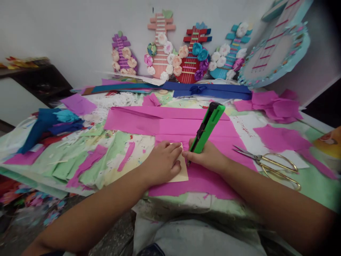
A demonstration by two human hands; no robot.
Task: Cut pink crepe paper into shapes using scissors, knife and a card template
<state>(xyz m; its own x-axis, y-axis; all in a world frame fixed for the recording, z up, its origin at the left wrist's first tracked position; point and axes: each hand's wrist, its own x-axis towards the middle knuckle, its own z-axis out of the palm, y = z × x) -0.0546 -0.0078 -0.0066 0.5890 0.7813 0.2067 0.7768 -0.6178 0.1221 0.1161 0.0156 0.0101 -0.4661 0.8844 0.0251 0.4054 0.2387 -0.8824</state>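
Observation:
In the head view, my right hand (pixel 207 156) is closed around a green and black utility knife (pixel 204 129). Its lower end points down beside the right edge of a cream card (pixel 182 174). My left hand (pixel 166 161) lies over that card with fingers stretched across it, pressing it onto bright pink crepe paper (pixel 213 181). Folded layers of the pink paper spread behind both hands. To the right of my right hand, gold-handled scissors (pixel 266 161) lie with blades slightly apart.
Pink paper pieces (pixel 277 105) lie at the right, with blue and teal scraps (pixel 45 124) at the left. White string (pixel 114 103) and a long blue strip (pixel 213 90) lie farther back. Several flower-decorated paper instruments (pixel 161 46) lean against the wall. Scraps (pixel 34 202) litter the floor.

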